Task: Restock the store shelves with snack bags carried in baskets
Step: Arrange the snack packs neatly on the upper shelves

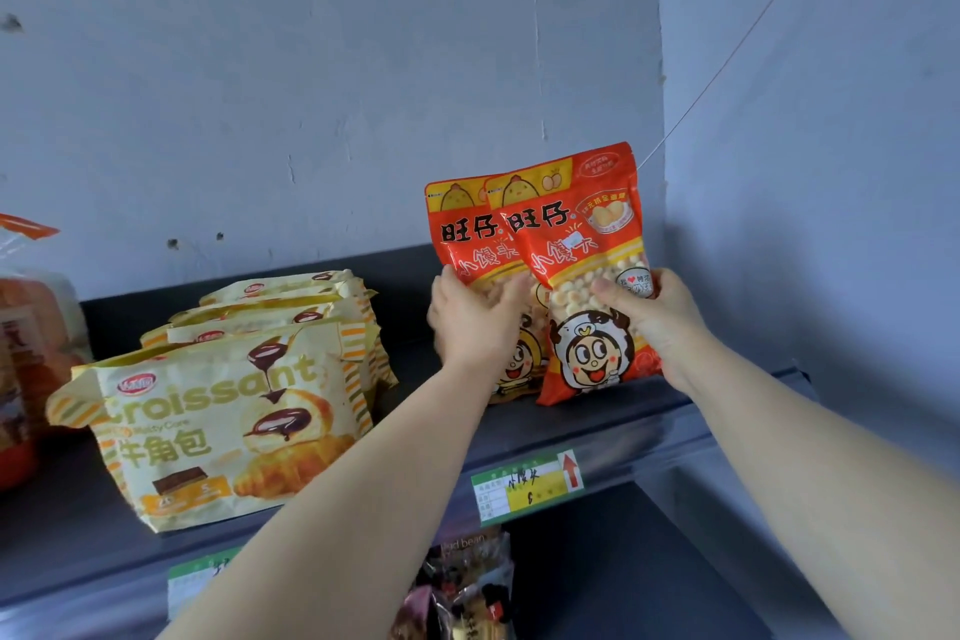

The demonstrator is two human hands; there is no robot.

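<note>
stock placed: rear red bag [467,234] and front red bag [576,244], two in all, upright and overlapping at the right end of the top shelf [597,426]. left hand [475,322] gripped the rear one with curled fingers; right hand [660,322] pinched the front one, thumb across its face. croissant bags [218,416]: about four, shelved. baskets: none in view, so stock left could not be judged.

A pale blue-grey plastered wall [311,68] fills the upper part of the view, scuffed, with chipped paint and a few small dark spots. On the right it meets a side wall [810,182] of the same colour in a corner. A thin wire [727,62] slants down across the side wall toward that corner. Below, a dark grey metal shelf [649,411] reaches into the corner. Its front rail carries a green and yellow price tag [527,486] with a red arrow. The light is soft, even and cool
</note>
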